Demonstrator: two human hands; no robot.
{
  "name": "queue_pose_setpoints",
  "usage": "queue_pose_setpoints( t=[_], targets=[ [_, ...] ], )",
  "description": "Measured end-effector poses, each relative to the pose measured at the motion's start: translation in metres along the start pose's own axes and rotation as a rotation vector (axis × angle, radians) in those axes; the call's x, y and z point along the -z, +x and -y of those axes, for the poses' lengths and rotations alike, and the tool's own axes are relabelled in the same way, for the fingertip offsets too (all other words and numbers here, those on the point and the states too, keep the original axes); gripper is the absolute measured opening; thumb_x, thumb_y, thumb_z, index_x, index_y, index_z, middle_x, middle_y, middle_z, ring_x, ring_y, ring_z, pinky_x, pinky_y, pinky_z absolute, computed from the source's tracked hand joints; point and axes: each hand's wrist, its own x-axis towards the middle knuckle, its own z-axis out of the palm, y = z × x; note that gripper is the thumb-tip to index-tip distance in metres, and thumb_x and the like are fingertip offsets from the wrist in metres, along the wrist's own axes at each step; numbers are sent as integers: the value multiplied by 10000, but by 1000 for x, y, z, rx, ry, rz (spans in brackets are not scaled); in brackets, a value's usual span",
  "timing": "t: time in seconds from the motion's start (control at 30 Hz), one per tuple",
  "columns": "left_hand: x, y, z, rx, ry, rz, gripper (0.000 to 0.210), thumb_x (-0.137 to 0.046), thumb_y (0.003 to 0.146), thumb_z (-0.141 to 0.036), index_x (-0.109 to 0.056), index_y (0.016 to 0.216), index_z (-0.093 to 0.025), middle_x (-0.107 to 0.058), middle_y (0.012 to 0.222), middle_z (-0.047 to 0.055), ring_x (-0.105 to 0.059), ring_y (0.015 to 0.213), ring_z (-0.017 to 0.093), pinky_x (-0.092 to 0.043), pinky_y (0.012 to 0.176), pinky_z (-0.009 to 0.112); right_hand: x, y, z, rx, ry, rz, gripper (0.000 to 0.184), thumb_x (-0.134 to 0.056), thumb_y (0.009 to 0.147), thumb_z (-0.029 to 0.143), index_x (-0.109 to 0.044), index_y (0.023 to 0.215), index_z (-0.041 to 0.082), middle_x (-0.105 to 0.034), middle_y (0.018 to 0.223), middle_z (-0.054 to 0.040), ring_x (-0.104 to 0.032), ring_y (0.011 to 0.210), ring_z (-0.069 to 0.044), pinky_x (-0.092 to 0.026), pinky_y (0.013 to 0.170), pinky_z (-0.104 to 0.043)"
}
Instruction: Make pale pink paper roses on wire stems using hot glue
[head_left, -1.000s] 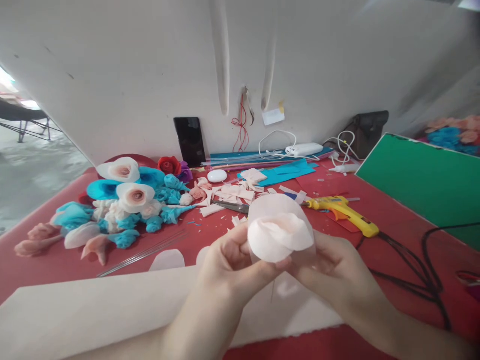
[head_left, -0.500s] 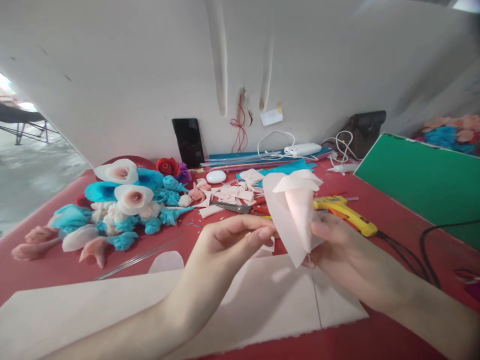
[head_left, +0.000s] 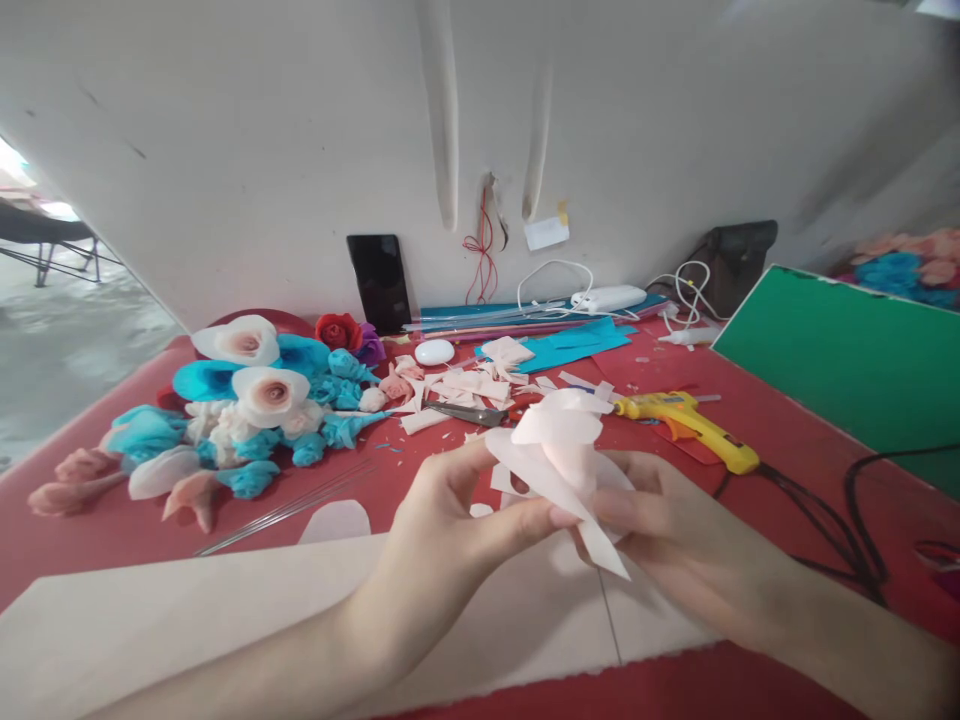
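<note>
A pale pink paper flower on a thin wire stem is held between both hands above a large sheet of cream paper. My left hand pinches the lower left of its outer petal, thumb in front and fingers behind. On the other side, my right hand grips the flower's base, with the thumb pressed on the petal. The petal's pointed lower end sticks out between the two thumbs. Below, the stem wire slants down over the sheet. Fingers behind the petals are partly hidden.
Finished blue, white and pink paper flowers crowd the left. Pliers lie among paper scraps. To the right rest a yellow glue gun with its cable and a green board. A phone leans on the wall behind.
My left hand has moved right and now grips the petal. The flower has dropped slightly left and tipped, its outer petal wrapped closer round the base.
</note>
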Motion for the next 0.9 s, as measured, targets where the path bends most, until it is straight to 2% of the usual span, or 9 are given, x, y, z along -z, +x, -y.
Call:
queue_pose_setpoints(
  t=[0.1, 0.23, 0.37, 0.47, 0.6, 0.9],
  targets=[
    [-1, -1, -2, -4, -1, -21, 170, -728, 711, -306, -703, 833, -190, -741, 886, 23, -655, 898, 225, -489, 750, 249, 2, -1, -2, 2, -36, -9, 256, -692, 771, 342, -592, 669, 130, -474, 608, 23, -404, 559, -50, -364, 551, -147],
    [-4, -4, -2, -17, -39, -15, 212, -700, 738, -366, -690, 869, -199, -732, 934, 20, -640, 940, 220, -492, 773, 248, 2, -3, -5, -11, -102, -43, 223, -709, 752, 359, -641, 777, 148, -493, 652, 19, -412, 588, -61, -382, 587, -170],
    [-4, -5, -3, -11, -74, -2, 222, -694, 740, -385, -664, 867, -206, -701, 901, 17, -619, 928, 217, -497, 779, 262, 1, -4, -7, -39, -151, -87, 206, -727, 715, 326, -623, 727, 148, -467, 598, 33, -388, 541, -59, -360, 548, -175],
    [-5, -5, -3, -30, -96, 4, 183, -698, 743, -355, -650, 844, -210, -667, 829, -5, -615, 817, 171, -500, 729, 234, 0, -4, -7, -40, -159, -94, 172, -722, 705, 282, -624, 727, 142, -495, 604, 25, -402, 541, -58, -359, 551, -177],
    [-6, -4, -2, -56, -154, 20, 128, -717, 733, -232, -643, 835, -209, -638, 764, -26, -573, 631, 98, -486, 599, 175, 0, -3, -7, -2, -165, -24, 153, -655, 770, 288, -658, 806, 140, -588, 710, -21, -424, 558, -62, -362, 541, -181],
    [-7, -5, -4, -98, -162, -12, 157, -698, 753, -220, -627, 893, -208, -648, 931, -3, -546, 634, 81, -503, 571, 169, -1, 0, -8, 18, -205, -83, 124, -662, 797, 251, -675, 904, 189, -654, 738, -17, -480, 570, -45, -383, 521, -120]
  ],
)
